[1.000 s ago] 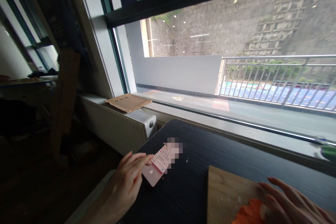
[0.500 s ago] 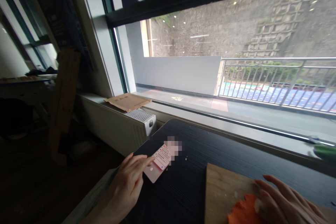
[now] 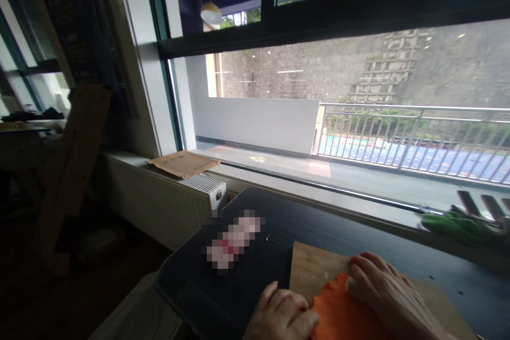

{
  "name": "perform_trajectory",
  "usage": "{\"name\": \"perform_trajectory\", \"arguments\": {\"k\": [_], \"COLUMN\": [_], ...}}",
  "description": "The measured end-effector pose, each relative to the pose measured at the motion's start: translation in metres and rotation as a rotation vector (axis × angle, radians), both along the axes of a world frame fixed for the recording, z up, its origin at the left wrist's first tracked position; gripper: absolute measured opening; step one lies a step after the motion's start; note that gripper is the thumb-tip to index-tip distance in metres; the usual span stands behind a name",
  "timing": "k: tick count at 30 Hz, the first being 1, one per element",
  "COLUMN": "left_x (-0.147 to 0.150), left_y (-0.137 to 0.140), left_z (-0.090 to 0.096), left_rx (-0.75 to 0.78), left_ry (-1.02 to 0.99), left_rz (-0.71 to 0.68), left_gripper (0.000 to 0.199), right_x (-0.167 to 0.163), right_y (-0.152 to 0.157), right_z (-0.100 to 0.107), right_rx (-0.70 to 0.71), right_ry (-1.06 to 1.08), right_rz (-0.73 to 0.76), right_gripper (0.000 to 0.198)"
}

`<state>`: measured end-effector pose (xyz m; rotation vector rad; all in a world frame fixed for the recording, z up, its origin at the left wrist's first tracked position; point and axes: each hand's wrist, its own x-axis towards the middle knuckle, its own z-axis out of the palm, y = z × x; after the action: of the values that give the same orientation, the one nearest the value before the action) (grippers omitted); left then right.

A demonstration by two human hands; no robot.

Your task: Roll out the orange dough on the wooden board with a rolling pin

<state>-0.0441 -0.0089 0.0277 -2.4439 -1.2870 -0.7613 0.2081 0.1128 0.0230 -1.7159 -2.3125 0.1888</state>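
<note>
By a window [image 3: 319,20], a dark surface [image 3: 207,292] bears a wooden board [image 3: 308,268] carrying an orange sheet [image 3: 338,311]. The left hand [image 3: 281,313], curled, touches the sheet's left edge; the right hand [image 3: 386,287] bends over its far side; whether either grips is unclear.

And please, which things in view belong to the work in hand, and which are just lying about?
Belonging to the work:
orange piece, touched by the left hand and right hand
wooden board beneath it

Apparently just lying about:
blurred pinkish item on the black table
brown envelope on the radiator
green item, far right
</note>
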Motion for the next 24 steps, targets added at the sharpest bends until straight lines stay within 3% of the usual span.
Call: {"name": "perform_trajectory", "arguments": {"k": [3, 6, 10, 14, 17, 21, 24], "left_x": [0.004, 0.011, 0.025, 0.044, 0.056, 0.058, 0.054], "left_y": [-0.001, -0.003, -0.006, -0.003, 0.005, 0.012, 0.010], "left_z": [0.003, 0.014, 0.032, 0.030, 0.012, -0.010, -0.013], "left_rx": [-0.208, -0.407, -0.506, -0.524, -0.498, -0.274, -0.209], "left_ry": [0.050, 0.037, -0.126, -0.355, -0.471, -0.564, -0.562], "left_rz": [0.059, 0.133, 0.223, 0.265, 0.155, 0.009, -0.047], "left_gripper": [0.018, 0.041, 0.062, 0.058, 0.060, 0.055, 0.060], "right_x": [-0.005, -0.009, -0.015, -0.017, -0.017, -0.017, -0.019], "right_y": [0.013, 0.022, 0.014, 0.009, 0.019, 0.025, 0.006], "right_z": [0.008, 0.017, 0.021, 0.019, 0.021, 0.027, 0.028], "right_rx": [-0.059, -0.118, -0.086, -0.044, -0.056, -0.081, -0.029], "right_ry": [0.021, 0.021, -0.011, -0.027, -0.017, -0.021, -0.039], "right_rz": [-0.079, -0.185, -0.228, -0.216, -0.259, -0.280, -0.207], "right_gripper": [0.049, 0.051, 0.048, 0.044, 0.044, 0.043, 0.041]}}
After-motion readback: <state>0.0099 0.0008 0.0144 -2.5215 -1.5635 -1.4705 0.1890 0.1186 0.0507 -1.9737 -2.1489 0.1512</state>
